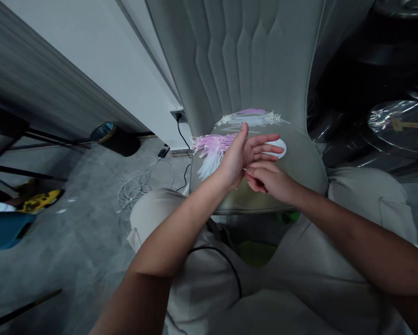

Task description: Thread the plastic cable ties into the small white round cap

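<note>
My left hand (242, 151) is held palm up over the chair seat, its fingers stretched out and the thumb raised. My right hand (270, 179) is closed in a pinch against the heel of my left palm; a tiny pale tip shows at its fingertips, too small to name. Left of and partly behind my left hand lies a bundle of thin pink and white strands (212, 151) with small whitish ends. Beyond my fingers a second bundle of thin strands (251, 117) lies across the seat. A round white object (280, 148) shows partly behind my left fingertips.
The grey padded chair (244, 56) stands before my knees. At left are a wall socket with a black plug (178, 116), a coiled cable (135, 188) on the floor, a dark bin (116, 138) and a blue container (8, 230). Dark plastic-wrapped items (397, 125) stand at right.
</note>
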Demonstrator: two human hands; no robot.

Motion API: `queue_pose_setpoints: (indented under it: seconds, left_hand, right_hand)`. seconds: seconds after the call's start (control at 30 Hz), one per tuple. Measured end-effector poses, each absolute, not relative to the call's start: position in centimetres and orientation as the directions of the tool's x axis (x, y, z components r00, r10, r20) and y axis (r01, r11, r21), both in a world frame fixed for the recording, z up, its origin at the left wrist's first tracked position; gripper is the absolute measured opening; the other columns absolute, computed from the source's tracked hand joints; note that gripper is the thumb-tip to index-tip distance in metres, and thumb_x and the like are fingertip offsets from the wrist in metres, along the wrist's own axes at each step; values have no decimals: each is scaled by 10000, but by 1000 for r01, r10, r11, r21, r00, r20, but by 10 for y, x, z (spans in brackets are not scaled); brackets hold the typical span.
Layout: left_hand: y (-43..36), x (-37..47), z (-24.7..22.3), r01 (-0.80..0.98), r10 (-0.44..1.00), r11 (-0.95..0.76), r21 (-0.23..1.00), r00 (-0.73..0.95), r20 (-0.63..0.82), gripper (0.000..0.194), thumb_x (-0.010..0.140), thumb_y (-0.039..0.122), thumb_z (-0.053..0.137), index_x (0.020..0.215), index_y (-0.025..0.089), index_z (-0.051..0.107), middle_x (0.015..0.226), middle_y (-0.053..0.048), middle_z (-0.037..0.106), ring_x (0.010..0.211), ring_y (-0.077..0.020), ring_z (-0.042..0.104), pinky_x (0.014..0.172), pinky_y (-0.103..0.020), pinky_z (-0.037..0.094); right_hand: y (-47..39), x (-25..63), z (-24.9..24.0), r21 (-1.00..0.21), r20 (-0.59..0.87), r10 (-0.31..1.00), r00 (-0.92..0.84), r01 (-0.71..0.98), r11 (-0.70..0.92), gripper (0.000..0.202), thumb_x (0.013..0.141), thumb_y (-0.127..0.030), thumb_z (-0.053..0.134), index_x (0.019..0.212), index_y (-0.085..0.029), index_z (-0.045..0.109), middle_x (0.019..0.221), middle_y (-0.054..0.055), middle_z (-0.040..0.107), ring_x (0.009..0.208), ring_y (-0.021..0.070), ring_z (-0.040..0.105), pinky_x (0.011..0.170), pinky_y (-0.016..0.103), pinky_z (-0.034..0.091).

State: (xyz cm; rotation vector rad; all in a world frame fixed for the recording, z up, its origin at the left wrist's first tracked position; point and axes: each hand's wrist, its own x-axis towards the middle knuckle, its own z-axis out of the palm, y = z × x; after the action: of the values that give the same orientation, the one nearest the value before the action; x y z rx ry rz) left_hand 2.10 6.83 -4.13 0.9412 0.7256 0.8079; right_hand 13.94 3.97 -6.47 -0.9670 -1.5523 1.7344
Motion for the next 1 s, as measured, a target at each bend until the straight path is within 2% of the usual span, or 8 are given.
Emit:
queue_pose_setpoints:
  seconds: [0.13, 0.2, 0.3, 0.43, 0.67, 0.87, 1.0]
  left_hand:
    - [69, 21, -44, -277, 848, 346, 896, 501, -172, 831, 871, 745, 164, 1128, 127, 656, 989, -117, 723, 919, -225, 677, 878, -325, 496]
    - [69, 21, -46, -290, 851, 344, 893, 499, -166, 824, 872, 744, 172, 1120, 128, 659, 979, -113, 724, 887, -210, 677, 863, -314, 503]
    - [69, 20, -47, -308, 849, 353, 884, 503, -163, 802, 876, 737, 192, 1097, 128, 665, 966, -110, 723, 843, -190, 674, 842, -298, 509]
    - [70, 19, -46, -327, 848, 354, 876, 508, -153, 768, 883, 722, 233, 1086, 120, 664, 969, -118, 716, 831, -183, 672, 832, -290, 508]
    - [71, 21, -45, -263, 831, 363, 894, 525, -183, 795, 879, 731, 213, 1093, 118, 673, 976, -131, 720, 836, -195, 675, 834, -302, 506]
    - [69, 21, -52, -242, 751, 397, 885, 640, -162, 846, 866, 746, 172, 1195, 114, 628, 1043, -151, 708, 848, -196, 670, 760, -276, 504]
    - [67, 19, -45, -263, 743, 395, 880, 655, -138, 881, 875, 730, 103, 1262, 98, 578, 1017, -142, 713, 894, -205, 668, 864, -303, 484]
  right_hand:
    - [39, 137, -61, -994, -110, 837, -536, 38, -106, 307, 789, -144, 431, 490, -193, 385, 445, -38, 383, 463, 81, 347, 475, 244, 272]
    - [39, 137, -61, -993, -116, 845, -522, 27, -119, 251, 768, -122, 444, 528, -190, 419, 458, -47, 387, 461, 80, 338, 468, 245, 260]
    - [40, 137, -64, -995, -88, 861, -501, -1, -103, 197, 804, -153, 437, 625, -178, 515, 480, -51, 417, 460, 83, 349, 463, 247, 256]
    - [41, 139, -67, -997, -73, 849, -523, 33, -66, 273, 860, -206, 402, 645, -165, 565, 480, -41, 434, 469, 87, 376, 481, 252, 275]
    - [38, 137, -67, -999, -47, 849, -526, 23, -41, 245, 776, -166, 422, 534, -186, 449, 516, -33, 426, 517, 93, 385, 512, 259, 296]
    - [36, 137, -70, -996, -83, 880, -468, 59, -62, 198, 720, -195, 442, 526, -190, 476, 516, -22, 461, 527, 106, 413, 500, 268, 304]
    - [35, 137, -60, -994, -103, 869, -484, 35, -99, 219, 712, -194, 439, 494, -189, 450, 489, -27, 426, 505, 96, 382, 493, 263, 297]
